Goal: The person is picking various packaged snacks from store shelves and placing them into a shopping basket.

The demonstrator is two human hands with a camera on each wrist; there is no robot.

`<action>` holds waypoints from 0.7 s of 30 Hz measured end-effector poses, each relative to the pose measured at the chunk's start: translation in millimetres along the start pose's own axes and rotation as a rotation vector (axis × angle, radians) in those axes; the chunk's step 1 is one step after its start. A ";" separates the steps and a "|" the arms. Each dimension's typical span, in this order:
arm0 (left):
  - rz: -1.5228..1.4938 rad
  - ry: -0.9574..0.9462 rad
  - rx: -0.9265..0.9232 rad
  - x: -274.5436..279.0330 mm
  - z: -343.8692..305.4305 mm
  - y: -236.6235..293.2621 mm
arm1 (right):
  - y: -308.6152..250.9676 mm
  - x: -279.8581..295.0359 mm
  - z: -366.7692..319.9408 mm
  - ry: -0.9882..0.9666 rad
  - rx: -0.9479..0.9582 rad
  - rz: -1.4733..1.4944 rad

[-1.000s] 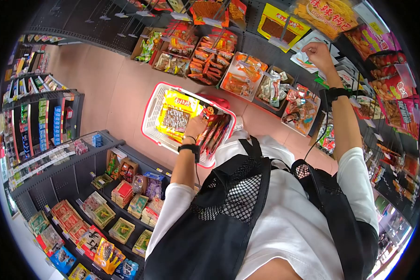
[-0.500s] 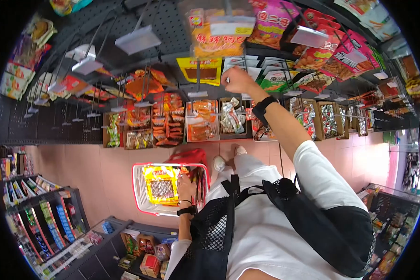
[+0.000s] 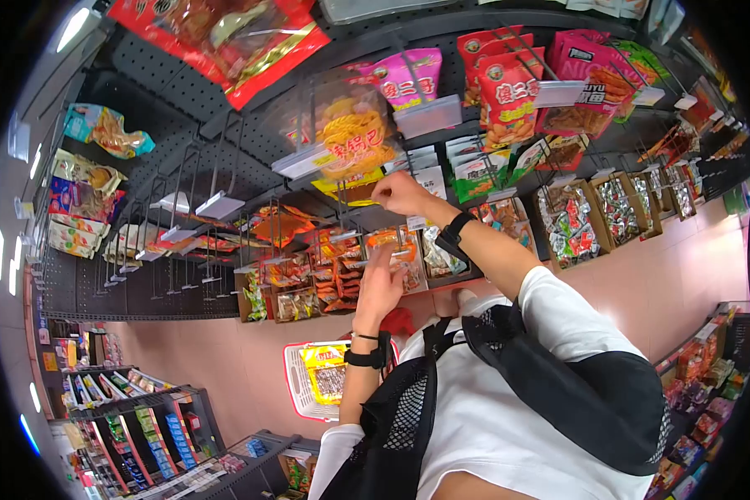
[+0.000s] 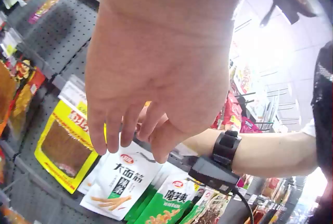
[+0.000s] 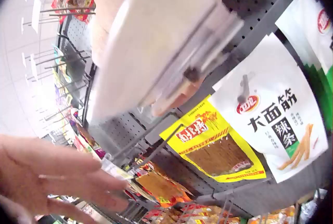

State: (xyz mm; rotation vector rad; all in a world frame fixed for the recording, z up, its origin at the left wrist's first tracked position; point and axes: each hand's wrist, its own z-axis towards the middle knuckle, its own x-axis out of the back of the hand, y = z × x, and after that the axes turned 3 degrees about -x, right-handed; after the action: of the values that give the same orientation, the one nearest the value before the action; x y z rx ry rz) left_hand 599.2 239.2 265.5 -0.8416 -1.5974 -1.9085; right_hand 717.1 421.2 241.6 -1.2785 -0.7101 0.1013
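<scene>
My right hand (image 3: 408, 198) is raised at the hanging snack rack, its fingers bent, beside a yellow snack bag (image 5: 218, 154) and white snack bags (image 5: 283, 122) on hooks. A blurred white price-tag holder (image 5: 151, 42) covers much of that hand in the right wrist view, so I cannot tell whether it grips anything. Lower and to the left is my left hand (image 3: 379, 287), with loosely extended fingers and nothing held. It overlaps the right hand in the left wrist view. Green snack bags (image 4: 169, 203) hang next to the white ones.
A white, red-rimmed basket (image 3: 294, 387) with a yellow snack bag (image 3: 321, 367) inside stands below my left forearm. Open boxes of small packets (image 3: 567, 221) line the low shelf. Bare hooks (image 3: 212, 200) and tag holders (image 3: 429, 117) jut out from the rack.
My left hand has left the basket and risen towards the rack. My right hand stays up at the hanging bags while the head view has swung towards the rack.
</scene>
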 end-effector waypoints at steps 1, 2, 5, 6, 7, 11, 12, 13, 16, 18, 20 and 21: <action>0.029 0.007 -0.036 2.0 7.7 9.4 | 0.0 4.8 -4.1 0.000 0.004 0.000; 0.058 0.014 -0.073 2.6 14.2 15.0 | 0.9 11.3 -9.4 0.124 0.082 -0.061; 0.182 0.000 -0.109 -9.8 34.1 32.2 | 11.6 63.0 -38.0 0.183 0.129 -0.302; 0.183 -0.051 -0.119 -13.8 38.2 31.0 | 10.9 79.0 -50.3 0.210 0.166 -0.403; 0.181 -0.042 -0.113 -18.5 40.9 32.2 | 26.0 87.6 -57.1 0.252 0.174 -0.488; 0.383 -0.075 -0.053 -42.0 52.9 44.5 | 35.9 126.6 -77.3 0.091 0.115 -0.675; 0.475 -0.085 -0.035 -46.4 54.7 46.2 | 42.5 128.6 -80.0 0.045 0.115 -0.703; 0.470 -0.080 -0.024 -50.1 55.1 46.4 | 49.8 128.4 -81.9 0.033 0.120 -0.704; 0.647 -0.059 -0.057 -49.3 55.1 47.1 | 61.3 121.8 -82.0 0.007 0.131 -0.660; 0.625 -0.044 -0.067 -48.6 56.1 44.0 | 61.5 122.1 -79.1 0.034 0.139 -0.667; 0.553 -0.029 -0.066 -48.3 57.0 42.7 | 52.4 125.3 -80.2 -0.030 0.125 -0.712; 0.555 -0.026 -0.062 -49.6 55.8 40.7 | 46.9 125.8 -81.7 -0.092 0.107 -0.757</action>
State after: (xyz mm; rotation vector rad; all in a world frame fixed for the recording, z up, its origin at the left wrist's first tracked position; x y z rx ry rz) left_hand 669.7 286.5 262.8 -1.1924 -1.1586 -1.5536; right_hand 874.2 423.7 244.4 -0.8398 -1.2078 -0.4162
